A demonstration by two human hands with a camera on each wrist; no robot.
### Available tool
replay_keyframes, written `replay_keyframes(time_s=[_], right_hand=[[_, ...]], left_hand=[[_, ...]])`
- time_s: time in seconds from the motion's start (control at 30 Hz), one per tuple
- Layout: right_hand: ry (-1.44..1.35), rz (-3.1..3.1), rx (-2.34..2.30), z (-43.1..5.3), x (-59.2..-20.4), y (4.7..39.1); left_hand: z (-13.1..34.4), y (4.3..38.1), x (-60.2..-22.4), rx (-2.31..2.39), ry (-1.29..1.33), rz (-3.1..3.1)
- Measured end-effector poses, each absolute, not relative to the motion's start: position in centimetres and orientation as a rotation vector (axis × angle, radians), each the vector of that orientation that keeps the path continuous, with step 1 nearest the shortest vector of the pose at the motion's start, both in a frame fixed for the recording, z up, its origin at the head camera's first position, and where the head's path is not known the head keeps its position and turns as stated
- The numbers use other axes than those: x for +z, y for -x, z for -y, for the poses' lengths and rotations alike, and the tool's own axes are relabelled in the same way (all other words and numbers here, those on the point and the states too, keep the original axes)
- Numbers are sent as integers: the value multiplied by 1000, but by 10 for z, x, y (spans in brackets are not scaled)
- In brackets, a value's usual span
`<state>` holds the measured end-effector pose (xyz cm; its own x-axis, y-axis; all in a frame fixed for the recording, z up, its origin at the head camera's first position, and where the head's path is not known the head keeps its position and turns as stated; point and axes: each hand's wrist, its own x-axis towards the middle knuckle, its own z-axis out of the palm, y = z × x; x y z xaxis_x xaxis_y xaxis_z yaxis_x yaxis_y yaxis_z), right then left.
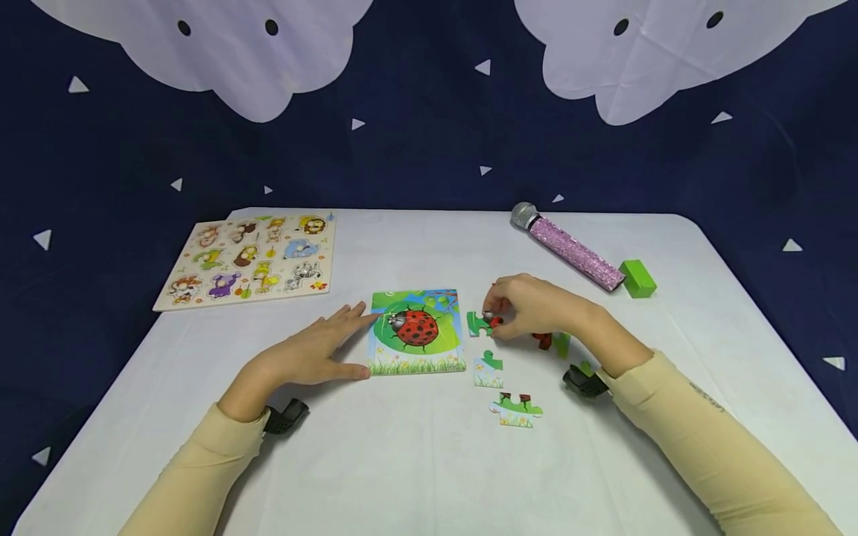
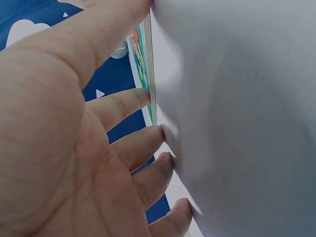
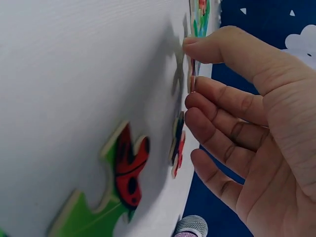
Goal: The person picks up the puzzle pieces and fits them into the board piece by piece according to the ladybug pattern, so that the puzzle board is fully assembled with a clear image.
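Observation:
A square ladybug puzzle board lies in the middle of the table. My left hand rests at its left edge, fingers spread and thumb near the lower corner; in the left wrist view the fingertips touch the white cloth. Just right of the board, my right hand pinches a green puzzle piece with part of a ladybug on it, between thumb and fingers. Below lie a grass-edged piece and a wider piece. A red-and-green piece is partly hidden under the right forearm in the head view.
An animal peg puzzle lies at the back left. At the back right are a pink glitter microphone and a green block. A dark blue curtain hangs behind the white-covered table.

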<state>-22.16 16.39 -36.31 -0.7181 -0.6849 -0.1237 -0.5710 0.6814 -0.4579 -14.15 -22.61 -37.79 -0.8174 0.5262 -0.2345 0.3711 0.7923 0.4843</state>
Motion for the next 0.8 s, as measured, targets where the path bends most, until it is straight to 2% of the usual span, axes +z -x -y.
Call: replay_keyframes(time_s=[0.8], right_hand=[[1252,-2497,-656,-90,-361,229]], left_hand=[[225,143,-378,580,-700,-2640]])
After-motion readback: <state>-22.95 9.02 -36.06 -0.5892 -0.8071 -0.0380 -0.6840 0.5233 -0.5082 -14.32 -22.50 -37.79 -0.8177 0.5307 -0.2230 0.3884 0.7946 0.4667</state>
